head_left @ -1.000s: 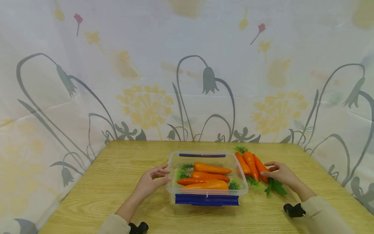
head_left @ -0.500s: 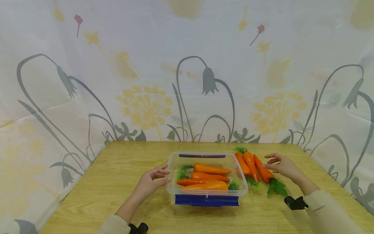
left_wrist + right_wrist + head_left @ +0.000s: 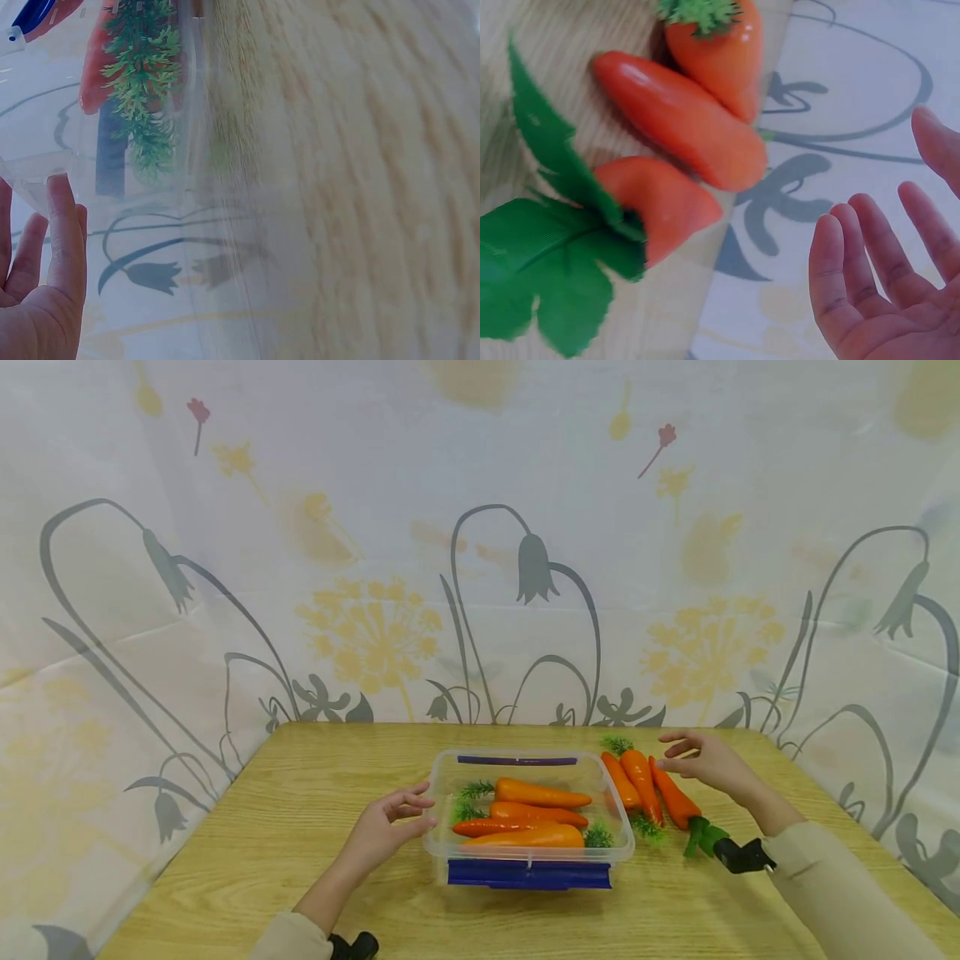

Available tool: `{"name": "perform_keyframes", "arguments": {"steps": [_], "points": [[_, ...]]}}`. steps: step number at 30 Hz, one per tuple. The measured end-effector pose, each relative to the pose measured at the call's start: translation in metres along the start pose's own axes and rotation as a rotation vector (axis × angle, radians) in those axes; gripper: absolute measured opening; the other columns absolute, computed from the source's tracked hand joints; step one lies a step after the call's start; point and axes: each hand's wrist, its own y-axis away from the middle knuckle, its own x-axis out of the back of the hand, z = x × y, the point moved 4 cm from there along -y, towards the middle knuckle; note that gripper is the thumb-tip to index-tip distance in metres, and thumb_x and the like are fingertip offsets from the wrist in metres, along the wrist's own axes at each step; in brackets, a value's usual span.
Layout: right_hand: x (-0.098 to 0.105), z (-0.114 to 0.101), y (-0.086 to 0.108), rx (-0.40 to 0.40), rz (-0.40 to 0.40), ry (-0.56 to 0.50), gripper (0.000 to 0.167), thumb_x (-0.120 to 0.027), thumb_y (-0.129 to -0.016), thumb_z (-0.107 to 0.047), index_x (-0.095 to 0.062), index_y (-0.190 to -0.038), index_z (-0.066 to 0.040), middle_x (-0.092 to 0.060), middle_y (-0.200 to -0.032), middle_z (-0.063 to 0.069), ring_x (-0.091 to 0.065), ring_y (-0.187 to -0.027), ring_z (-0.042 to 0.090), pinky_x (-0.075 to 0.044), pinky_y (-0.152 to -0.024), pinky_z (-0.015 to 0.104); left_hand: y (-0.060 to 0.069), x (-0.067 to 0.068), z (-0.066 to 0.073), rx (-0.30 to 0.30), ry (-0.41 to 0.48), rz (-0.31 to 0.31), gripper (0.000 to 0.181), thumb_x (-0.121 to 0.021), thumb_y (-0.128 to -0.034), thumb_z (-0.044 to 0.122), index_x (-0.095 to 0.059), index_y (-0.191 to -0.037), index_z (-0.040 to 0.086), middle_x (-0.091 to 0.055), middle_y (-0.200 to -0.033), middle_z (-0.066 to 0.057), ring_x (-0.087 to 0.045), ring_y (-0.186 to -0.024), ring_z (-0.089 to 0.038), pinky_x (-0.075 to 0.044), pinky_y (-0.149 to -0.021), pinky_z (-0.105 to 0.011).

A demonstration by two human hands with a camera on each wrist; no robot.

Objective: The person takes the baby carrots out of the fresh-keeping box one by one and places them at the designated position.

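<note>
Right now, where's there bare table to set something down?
Free: the table between its left edge and the left hand; the near strip in front of the box, between the sleeves. Crowded: just right of the box, where three loose carrots lie with the right hand close by. The box holds four more carrots.

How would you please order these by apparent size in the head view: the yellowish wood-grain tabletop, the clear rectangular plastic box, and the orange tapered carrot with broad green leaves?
1. Tabletop, clearly largest
2. Plastic box
3. Broad-leaved carrot, clearly smallest
</note>
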Motion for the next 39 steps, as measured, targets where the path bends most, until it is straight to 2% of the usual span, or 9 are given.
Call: {"name": "perform_keyframes", "arguments": {"steps": [12, 19, 33, 39], "points": [[-0.002, -0.030, -0.015, 0.039, -0.022, 0.007, 0.051, -0.066, -0.088, -0.027, -0.050, -0.127, 0.003, -0.055, -0.109, 0.021, -0.060, -0.091, 0.031, -0.051, -0.078, 0.043, 0.000, -0.001, 0.002, -0.016, 0.015, -0.011, 0.027, -0.070, -0.0848, 0.016, -0.065, -0.106, 0.001, -0.045, -0.139, -0.006, -0.051, -0.113, -0.030, -0.051, -0.080, -0.037], [-0.007, -0.049, -0.020, 0.063, -0.058, -0.013, 0.053, -0.067, -0.087, -0.029, -0.050, -0.127, 0.001, -0.057, -0.109, 0.019, -0.060, -0.094, 0.029, -0.050, -0.079, 0.043, 0.000, -0.001, 0.001, -0.017, 0.010, -0.007, 0.028, -0.070, -0.0846, 0.018, -0.065, -0.107, 0.002, -0.045, -0.140, -0.007, -0.050, -0.112, -0.030, -0.051, -0.080, -0.038], [-0.028, -0.083, -0.023, 0.162, -0.103, 0.009, 0.045, -0.070, -0.085, -0.021, -0.055, -0.121, 0.001, -0.058, -0.105, 0.017, -0.059, -0.091, 0.029, -0.052, -0.074, 0.040, 0.001, 0.000, 0.001, -0.005, 0.005, -0.005, 0.025, -0.070, -0.0849, 0.016, -0.066, -0.106, 0.002, -0.045, -0.140, -0.006, -0.050, -0.113, -0.030, -0.051, -0.081, -0.038], [-0.038, -0.089, -0.023, 0.173, -0.124, 0.038, 0.043, -0.073, -0.083, -0.020, -0.058, -0.119, -0.004, -0.059, -0.104, 0.013, -0.060, -0.091, 0.027, -0.052, -0.072, 0.035, 0.001, 0.000, 0.002, -0.006, 0.012, -0.004, 0.027, -0.070, -0.0844, 0.017, -0.066, -0.106, 0.001, -0.045, -0.140, -0.006, -0.050, -0.113, -0.030, -0.051, -0.081, -0.038]]}}
